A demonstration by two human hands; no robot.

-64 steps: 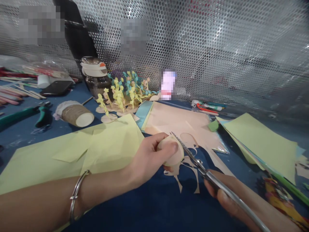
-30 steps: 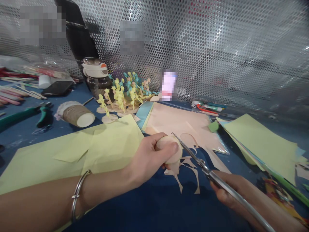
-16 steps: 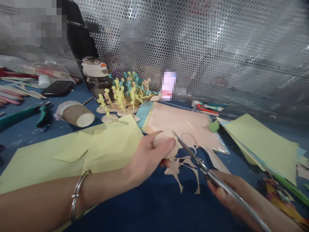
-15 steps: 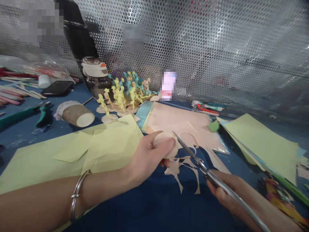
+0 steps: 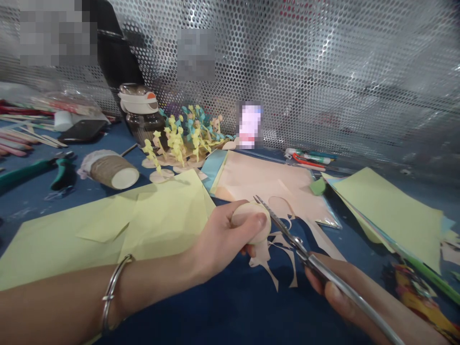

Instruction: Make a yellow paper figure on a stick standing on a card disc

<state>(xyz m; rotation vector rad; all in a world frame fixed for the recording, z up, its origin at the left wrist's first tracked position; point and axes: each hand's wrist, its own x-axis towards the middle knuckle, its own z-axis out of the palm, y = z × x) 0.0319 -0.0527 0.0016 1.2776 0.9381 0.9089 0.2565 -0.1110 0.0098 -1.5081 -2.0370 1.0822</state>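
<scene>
Between the hands, peach paper cutout [image 5: 251, 221] meets steel scissors [image 5: 309, 258].
Left hand [image 5: 219, 237] pinches it (raised for the blades); right hand [image 5: 332, 292] wraps around them.

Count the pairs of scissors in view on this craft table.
1: steel scissors in the right hand, blades beside the peach paper held in the left hand. Others may be hidden.

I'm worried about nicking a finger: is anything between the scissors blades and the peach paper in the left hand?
Nothing visible stands between them. The blades of the scissors, held in the right hand, lie right beside the peach paper in the left hand. The left thumb rests on the paper close to the blades, but not between them.
</scene>
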